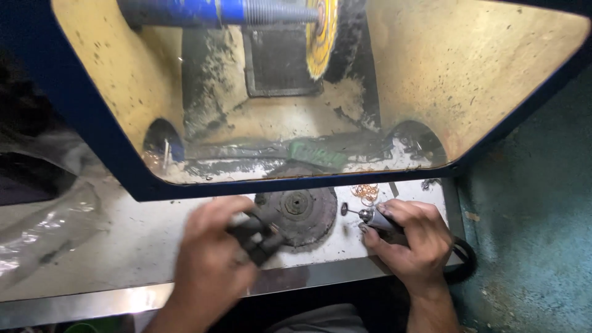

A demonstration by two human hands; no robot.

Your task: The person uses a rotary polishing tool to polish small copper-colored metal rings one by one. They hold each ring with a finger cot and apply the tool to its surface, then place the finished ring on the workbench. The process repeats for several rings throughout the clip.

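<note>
My left hand [213, 246] grips a dark clamp-like holder [256, 237] low on the white bench, blurred by motion. It sits beside a worn black buffing disc [299, 213] lying flat. In my right hand [410, 237] is a slim rotary handpiece [373, 217], its small disc tip pointing left toward the buffing disc. A black cable runs from the handpiece down to the right. Several small copper-coloured rings [365, 192] lie just above the handpiece.
A blue-framed, yellow-lined polishing hood [92, 117] stands behind the bench. Inside it a yellow buffing wheel [322, 34] sits on a blue spindle [197, 11]. A green bar of compound [317, 154] lies on the hood floor. Clear plastic sheet [43, 228] lies at left.
</note>
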